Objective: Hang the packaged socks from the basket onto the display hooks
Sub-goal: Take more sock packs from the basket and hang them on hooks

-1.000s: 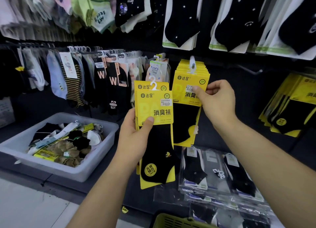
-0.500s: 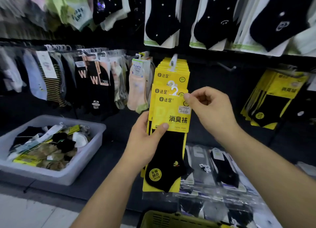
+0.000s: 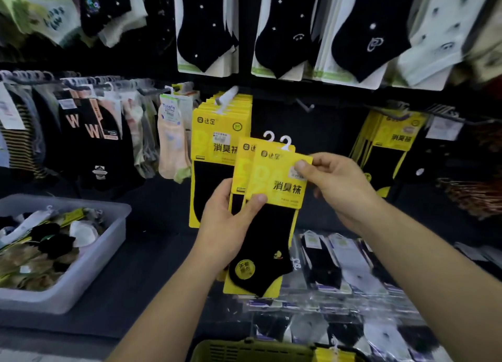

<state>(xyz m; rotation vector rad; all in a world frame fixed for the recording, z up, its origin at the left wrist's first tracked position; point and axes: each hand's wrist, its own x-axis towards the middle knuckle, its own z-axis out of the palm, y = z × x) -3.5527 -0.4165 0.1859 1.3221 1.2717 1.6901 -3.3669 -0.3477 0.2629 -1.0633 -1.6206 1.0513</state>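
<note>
The left grip [image 3: 228,226] clasps two flat yellow card packs of black ankle socks [image 3: 274,188] at mid-height, thumb across the front card. The right grip [image 3: 339,188] pinches the front pack's upper right corner. Both packs are in the air above the dark counter [image 3: 152,266], just in front of the hung stack of matching yellow packs [image 3: 217,133] on the display hook [image 3: 227,97]. They look light, thin and bendable. They are probably best held near the small white plastic hanger [image 3: 285,141], to steer its loop.
</note>
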